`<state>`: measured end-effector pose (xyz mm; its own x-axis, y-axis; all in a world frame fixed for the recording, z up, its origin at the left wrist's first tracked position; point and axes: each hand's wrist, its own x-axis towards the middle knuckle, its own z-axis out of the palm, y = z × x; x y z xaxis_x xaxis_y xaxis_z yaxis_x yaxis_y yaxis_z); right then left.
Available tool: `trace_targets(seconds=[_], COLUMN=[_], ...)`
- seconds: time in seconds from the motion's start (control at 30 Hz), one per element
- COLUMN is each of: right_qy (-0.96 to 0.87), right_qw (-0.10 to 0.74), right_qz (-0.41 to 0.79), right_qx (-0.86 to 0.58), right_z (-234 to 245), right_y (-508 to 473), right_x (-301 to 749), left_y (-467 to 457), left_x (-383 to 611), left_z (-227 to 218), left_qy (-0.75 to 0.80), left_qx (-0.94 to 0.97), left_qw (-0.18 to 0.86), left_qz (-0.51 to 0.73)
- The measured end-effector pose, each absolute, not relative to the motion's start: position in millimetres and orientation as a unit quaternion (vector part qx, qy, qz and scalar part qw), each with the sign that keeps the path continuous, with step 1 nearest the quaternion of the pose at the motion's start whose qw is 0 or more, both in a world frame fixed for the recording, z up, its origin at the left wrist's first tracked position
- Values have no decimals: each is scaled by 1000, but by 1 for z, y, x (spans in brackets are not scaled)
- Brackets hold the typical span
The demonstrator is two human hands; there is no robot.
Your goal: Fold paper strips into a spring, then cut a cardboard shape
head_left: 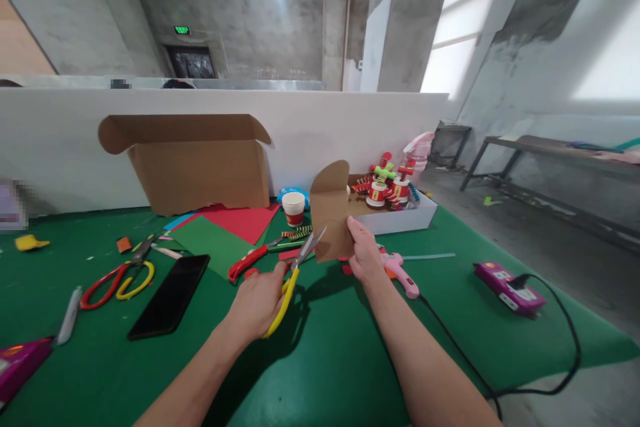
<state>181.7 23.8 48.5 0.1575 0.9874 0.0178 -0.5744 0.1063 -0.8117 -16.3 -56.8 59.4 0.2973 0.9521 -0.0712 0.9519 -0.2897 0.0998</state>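
Note:
My left hand (260,297) is closed round the handles of a pair of scissors (285,300). One handle is yellow, and the blades are parted, pointing up to the right. Beside the blades, my right hand (364,253) grips a piece of brown cardboard (331,213) with a rounded top by its right edge. The blade tips overlap the cardboard's lower left part in view; whether they touch it I cannot tell. Below the cardboard, a pink glue gun (403,277) lies on the green table, partly hidden by my right hand and forearm.
A white box (400,219) of spring-and-cup figures stands behind my right hand. A paper cup (293,208), red-handled pliers (250,261), coloured paper (210,240), a phone (170,297) and other scissors (123,277) lie leftward. A purple power strip (510,288) trails cable at right.

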Motion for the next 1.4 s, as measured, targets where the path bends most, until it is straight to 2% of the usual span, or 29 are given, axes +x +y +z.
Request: trace_targets(seconds=[0.37,1.4], right_qy=[-303,-334], right_qw=[674,678], right_qz=[590,567], right_qx=[-326,-327], right_z=[48,49], right_y=[21,18], right_x=[178,175], left_y=[-58,-59], left_x=[-11,-9], left_z=[60,59], left_qy=[587,600], left_qx=[808,800], left_qw=[38,17], left_qz=[30,4])
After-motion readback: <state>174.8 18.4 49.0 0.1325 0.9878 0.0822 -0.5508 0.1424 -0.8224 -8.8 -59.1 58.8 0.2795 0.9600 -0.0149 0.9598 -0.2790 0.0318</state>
